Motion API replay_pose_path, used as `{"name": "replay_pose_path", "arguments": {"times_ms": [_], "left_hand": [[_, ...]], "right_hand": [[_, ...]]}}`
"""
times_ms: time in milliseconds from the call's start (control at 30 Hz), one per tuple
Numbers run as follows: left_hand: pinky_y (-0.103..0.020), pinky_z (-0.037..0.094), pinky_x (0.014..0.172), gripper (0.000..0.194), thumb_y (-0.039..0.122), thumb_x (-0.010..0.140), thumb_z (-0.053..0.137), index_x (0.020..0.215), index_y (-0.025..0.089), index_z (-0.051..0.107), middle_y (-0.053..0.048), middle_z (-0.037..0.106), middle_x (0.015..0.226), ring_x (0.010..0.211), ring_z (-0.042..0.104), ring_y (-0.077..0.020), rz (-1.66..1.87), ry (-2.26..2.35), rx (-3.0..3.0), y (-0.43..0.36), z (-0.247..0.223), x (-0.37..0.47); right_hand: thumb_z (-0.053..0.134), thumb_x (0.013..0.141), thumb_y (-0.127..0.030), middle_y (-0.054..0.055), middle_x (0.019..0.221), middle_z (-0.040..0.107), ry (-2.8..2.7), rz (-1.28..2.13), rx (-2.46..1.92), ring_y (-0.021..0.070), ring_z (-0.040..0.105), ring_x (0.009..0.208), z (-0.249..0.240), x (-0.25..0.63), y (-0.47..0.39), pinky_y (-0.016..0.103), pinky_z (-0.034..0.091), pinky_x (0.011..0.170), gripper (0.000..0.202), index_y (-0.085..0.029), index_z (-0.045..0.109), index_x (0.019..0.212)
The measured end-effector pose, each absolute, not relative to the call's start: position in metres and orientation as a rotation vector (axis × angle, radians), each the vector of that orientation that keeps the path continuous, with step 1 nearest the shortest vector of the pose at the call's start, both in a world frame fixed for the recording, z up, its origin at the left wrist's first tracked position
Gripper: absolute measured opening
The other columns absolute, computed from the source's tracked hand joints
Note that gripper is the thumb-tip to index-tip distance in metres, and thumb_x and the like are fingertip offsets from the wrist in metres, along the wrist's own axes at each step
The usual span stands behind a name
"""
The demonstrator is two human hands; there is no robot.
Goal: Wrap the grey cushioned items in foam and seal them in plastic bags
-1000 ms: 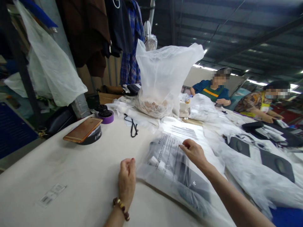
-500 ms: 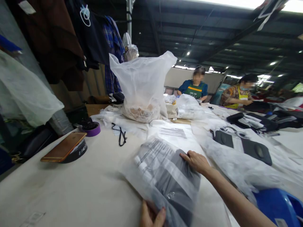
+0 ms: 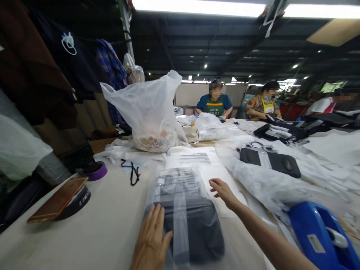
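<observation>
A dark grey fabric case (image 3: 202, 228) lies inside a clear printed plastic bag (image 3: 180, 183) on the table in front of me. A pale strip runs down over the case's middle. My left hand (image 3: 152, 236) rests flat on the left side of the bagged case, fingers stretched out. Off the bag's upper right side, my right hand (image 3: 223, 193) hovers with its fingers loosely apart and nothing in them. Beyond the bag lies a stack of white printed plastic bags (image 3: 191, 155).
A phone (image 3: 57, 198) lies on a black roll at left, near purple tape (image 3: 97, 171) and a black cord (image 3: 134, 174). A large translucent sack (image 3: 149, 112) stands behind. At right are another dark case (image 3: 270, 162) and a blue plastic container (image 3: 320, 232). Co-workers sit across the table.
The bagged case has gone from tilted to lying flat and straighter before me. My left hand moved from its lower edge onto its left side; my right hand let go of it.
</observation>
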State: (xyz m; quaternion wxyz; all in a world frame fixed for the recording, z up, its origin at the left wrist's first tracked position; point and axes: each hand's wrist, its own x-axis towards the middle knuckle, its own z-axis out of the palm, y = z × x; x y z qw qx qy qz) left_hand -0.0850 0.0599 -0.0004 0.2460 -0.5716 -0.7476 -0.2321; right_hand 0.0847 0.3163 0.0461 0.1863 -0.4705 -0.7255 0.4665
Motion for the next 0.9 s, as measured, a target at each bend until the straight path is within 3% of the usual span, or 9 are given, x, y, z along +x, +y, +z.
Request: {"name": "replay_pose_path", "arguments": {"times_ms": [233,433,533,633,733,833,900], "left_hand": [[-0.044,0.029,0.093,0.079,0.057,0.082,0.039,0.141,0.008,0.019,-0.016,0.058,0.122,0.114,0.047,-0.0291,-0.238,-1.623,-1.703,0.099,0.002,-0.086],[-0.041,0.029,0.090,0.074,0.063,0.080,0.038,0.137,0.015,0.034,-0.012,0.062,0.116,0.111,0.047,-0.0262,-0.199,-1.557,-1.764,0.101,-0.017,-0.103],[-0.041,0.029,0.091,0.077,0.063,0.080,0.039,0.138,0.013,0.032,-0.013,0.061,0.116,0.112,0.046,-0.0271,-0.182,-1.572,-1.786,0.101,-0.013,-0.099],[-0.042,0.026,0.096,0.076,0.058,0.080,0.042,0.139,0.012,0.028,-0.014,0.054,0.127,0.120,0.041,-0.0282,-0.156,-1.697,-1.778,0.097,0.000,-0.087],[-0.044,0.026,0.101,0.071,0.051,0.082,0.045,0.139,0.015,0.026,-0.013,0.041,0.139,0.129,0.032,-0.0277,-0.105,-1.894,-1.778,0.091,0.011,-0.074],[-0.049,0.029,0.103,0.070,0.049,0.082,0.047,0.140,0.015,0.025,-0.015,0.032,0.143,0.132,0.029,-0.0293,-0.104,-2.078,-1.871,0.090,0.018,-0.066],[-0.053,0.029,0.104,0.069,0.047,0.082,0.050,0.139,0.016,0.027,-0.016,0.028,0.144,0.133,0.027,-0.0309,-0.137,-2.225,-1.953,0.092,0.024,-0.063]], "right_hand": [[0.051,0.088,-0.039,0.005,0.101,0.060,-2.159,1.099,-1.377,0.0162,0.060,0.086,0.051,0.011,0.357,0.036,0.051,0.075,0.030,-0.015,0.057,0.105],[0.052,0.088,-0.033,0.006,0.110,0.058,-2.271,0.851,-1.404,0.0177,0.058,0.094,0.035,-0.003,0.384,0.039,0.049,0.081,0.027,-0.016,0.056,0.109],[0.052,0.089,-0.033,0.006,0.109,0.059,-2.286,0.781,-1.415,0.0168,0.059,0.091,0.030,-0.005,0.392,0.038,0.050,0.079,0.027,-0.016,0.056,0.109],[0.052,0.089,-0.034,0.006,0.109,0.059,-2.294,0.696,-1.410,0.0165,0.059,0.090,0.033,-0.002,0.393,0.037,0.051,0.078,0.027,-0.017,0.056,0.109],[0.048,0.090,-0.034,0.009,0.117,0.055,-2.320,0.558,-1.308,0.0204,0.056,0.102,0.041,0.010,0.381,0.043,0.047,0.087,0.031,-0.017,0.052,0.116],[0.036,0.094,-0.035,0.014,0.134,0.044,-2.437,0.445,-1.015,0.0248,0.041,0.123,0.045,0.028,0.350,0.047,0.034,0.101,0.040,-0.016,0.045,0.128],[0.038,0.092,-0.040,0.013,0.139,0.041,-2.561,0.424,-0.785,0.0255,0.033,0.130,0.043,0.037,0.324,0.045,0.030,0.105,0.045,-0.016,0.045,0.129]]}}
